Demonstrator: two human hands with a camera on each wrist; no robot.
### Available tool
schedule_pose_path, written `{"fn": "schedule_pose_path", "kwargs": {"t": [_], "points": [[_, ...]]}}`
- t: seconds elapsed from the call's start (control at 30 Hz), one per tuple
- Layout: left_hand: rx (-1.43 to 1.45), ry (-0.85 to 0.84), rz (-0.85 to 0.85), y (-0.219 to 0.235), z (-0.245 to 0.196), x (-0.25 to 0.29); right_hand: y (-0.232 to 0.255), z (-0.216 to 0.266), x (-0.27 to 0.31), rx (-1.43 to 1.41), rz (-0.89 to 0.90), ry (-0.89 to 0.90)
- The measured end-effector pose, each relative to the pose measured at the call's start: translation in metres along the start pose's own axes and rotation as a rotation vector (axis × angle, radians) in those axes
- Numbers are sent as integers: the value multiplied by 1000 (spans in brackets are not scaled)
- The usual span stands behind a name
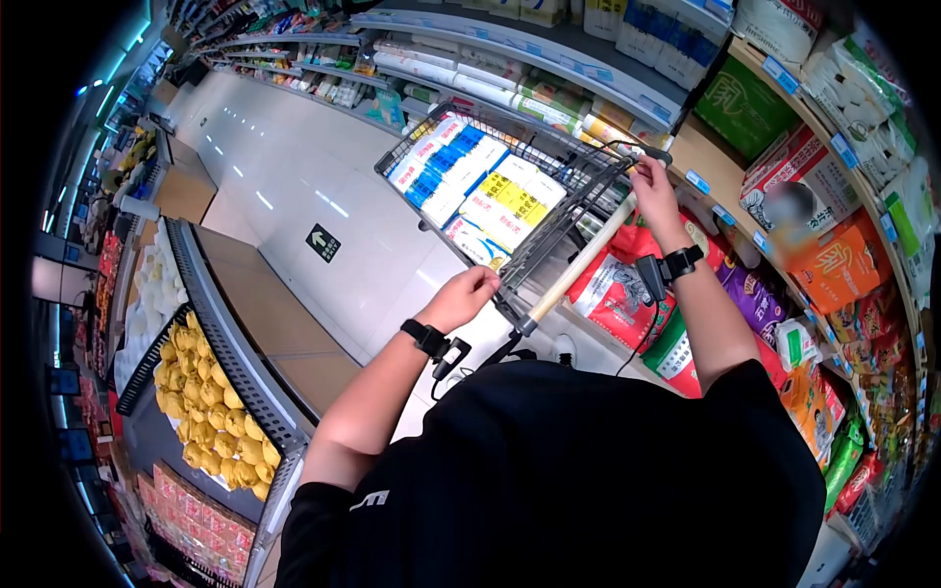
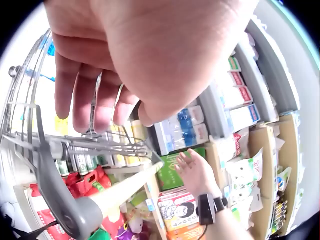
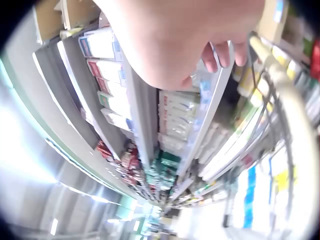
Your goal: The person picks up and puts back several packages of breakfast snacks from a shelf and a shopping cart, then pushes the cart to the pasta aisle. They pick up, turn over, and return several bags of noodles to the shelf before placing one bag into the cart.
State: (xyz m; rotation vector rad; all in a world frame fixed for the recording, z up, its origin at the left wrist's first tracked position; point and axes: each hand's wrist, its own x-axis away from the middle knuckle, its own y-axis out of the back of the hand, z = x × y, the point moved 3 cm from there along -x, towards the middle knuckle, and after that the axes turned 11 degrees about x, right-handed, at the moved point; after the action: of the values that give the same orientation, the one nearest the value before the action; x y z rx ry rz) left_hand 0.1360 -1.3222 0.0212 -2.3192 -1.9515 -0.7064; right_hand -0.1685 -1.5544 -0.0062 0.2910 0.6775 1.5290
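Observation:
A shopping cart with a pale handle bar (image 1: 585, 260) stands in front of me. Its dark wire basket (image 1: 404, 147) holds blue-and-white packs (image 1: 449, 165) and white packs with yellow labels (image 1: 512, 203). My left hand (image 1: 465, 298) is by the basket's near left corner; in the left wrist view its fingers (image 2: 85, 97) hang loosely and hold nothing. At the far right end of the handle is my right hand (image 1: 655, 196), its fingers loosely bent. Seen from the left wrist, the right hand (image 2: 196, 172) is unfolded beside the handle, with nothing in its grasp.
Shelves with rolled and bagged goods (image 1: 470, 83) run along the far side. Bags and boxes, including a green box (image 1: 743, 108), fill the right shelves; red bags (image 1: 627, 294) lie beside the cart. At left, a display stand holds yellow-wrapped fruit (image 1: 211, 397). A floor arrow sign (image 1: 321, 242) marks the aisle.

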Motion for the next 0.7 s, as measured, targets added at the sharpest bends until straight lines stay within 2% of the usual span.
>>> {"fn": "schedule_pose_path", "kwargs": {"t": [0.03, 0.07, 0.13, 0.23, 0.33, 0.37, 0.43, 0.5, 0.6, 0.7], "points": [[62, -17, -5, 18, 3, 12, -2, 25, 13, -335, 71, -208], [169, -36, 4, 34, 3, 27, -4, 58, 28, -539, 87, -300], [270, -29, 6, 58, -12, 54, -12, 122, 47, -880, 39, -316], [337, -66, 71, 83, -42, 94, -35, 212, 61, -1188, 2, -227], [394, -68, 183, 92, -87, 128, -67, 296, 64, -1384, 6, -127], [430, -130, 239, 94, -96, 133, -76, 320, 63, -1424, 16, -94], [560, -166, 243, 93, -112, 140, -88, 362, 59, -1530, 40, -87], [667, -163, 369, 94, -122, 143, -103, 398, 56, -1561, 45, -83], [871, -204, 297, 97, -129, 144, -131, 428, 46, -1612, 41, -142], [951, -223, 170, 110, -130, 134, -156, 440, 34, -1493, 5, -96]]}}
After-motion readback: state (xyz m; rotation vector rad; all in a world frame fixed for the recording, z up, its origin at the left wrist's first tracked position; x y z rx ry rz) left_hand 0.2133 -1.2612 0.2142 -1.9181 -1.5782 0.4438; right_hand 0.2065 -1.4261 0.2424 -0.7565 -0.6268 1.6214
